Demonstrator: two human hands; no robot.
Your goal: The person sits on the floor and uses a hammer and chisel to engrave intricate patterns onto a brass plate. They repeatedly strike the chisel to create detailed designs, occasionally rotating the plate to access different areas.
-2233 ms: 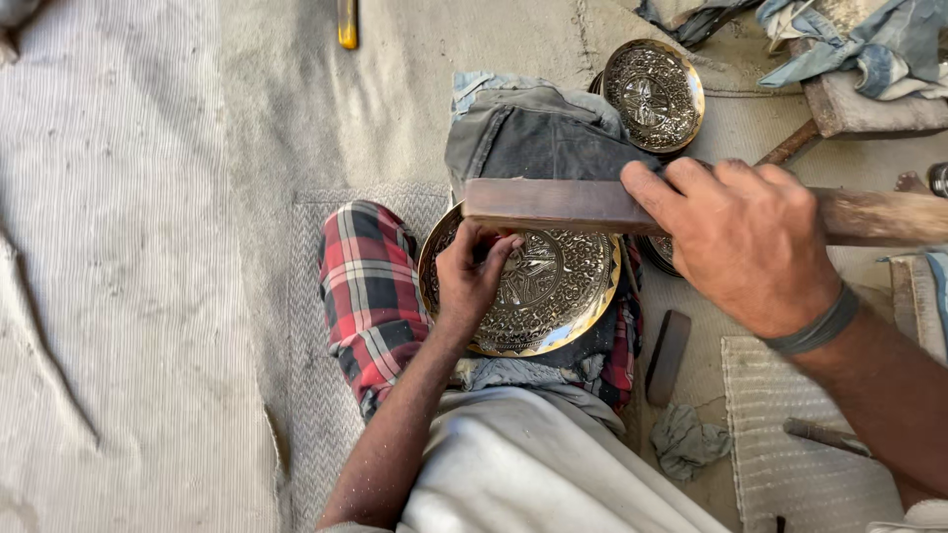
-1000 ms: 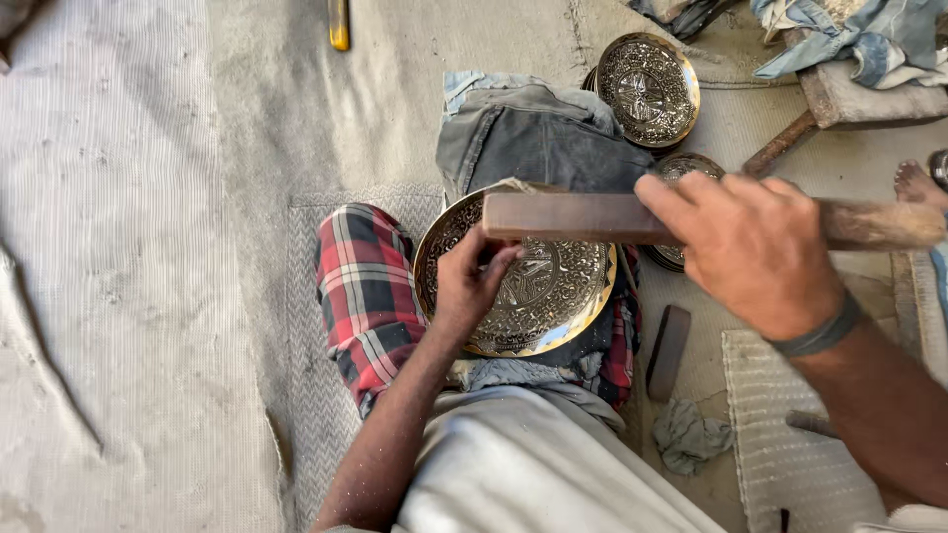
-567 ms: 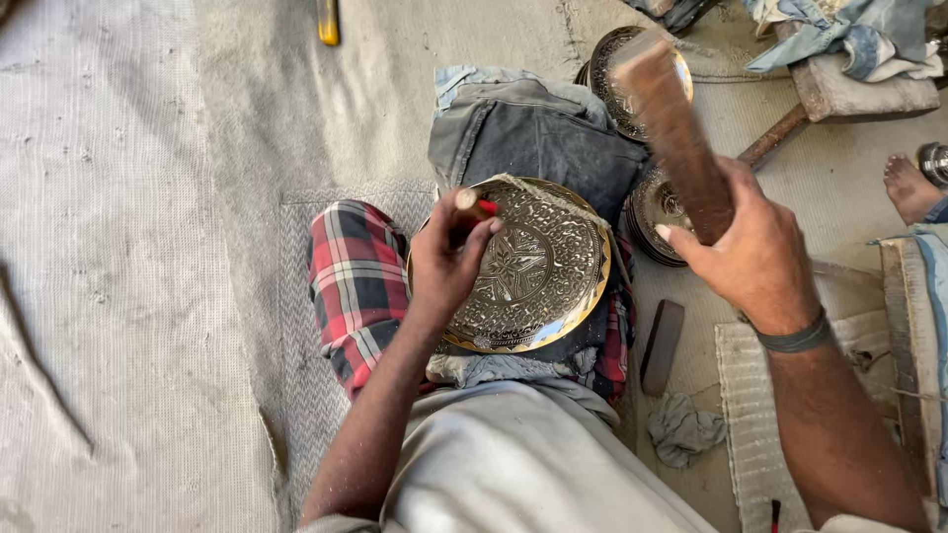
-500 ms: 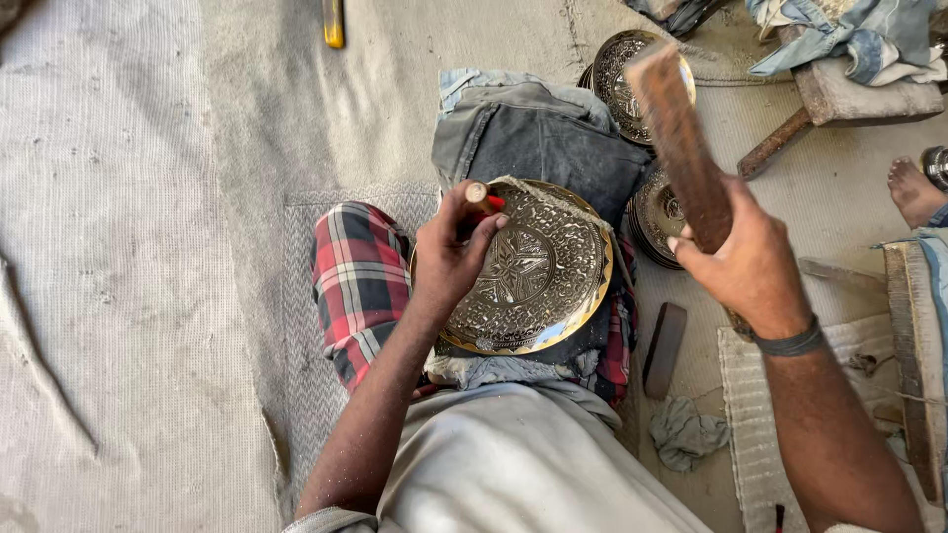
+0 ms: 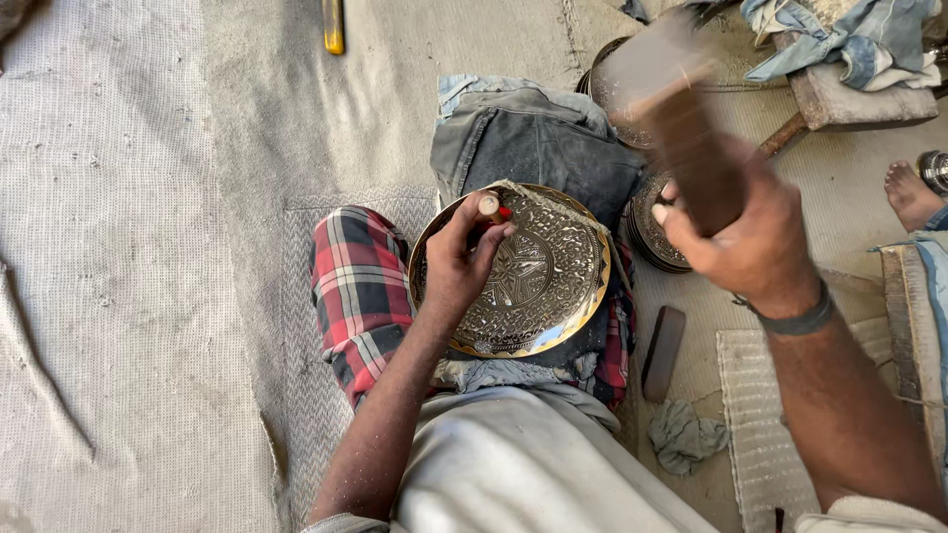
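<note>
Brass plates (image 5: 652, 232) beside engraved plate (image 5: 543, 286)

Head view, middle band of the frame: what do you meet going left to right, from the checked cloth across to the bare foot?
Checked cloth → left hand holding a punch → engraved plate → dark block on the floor → right hand gripping a wooden mallet → bare foot.

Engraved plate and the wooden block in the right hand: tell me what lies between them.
Head view: folded dark cloth and another engraved plate lie there.
</note>
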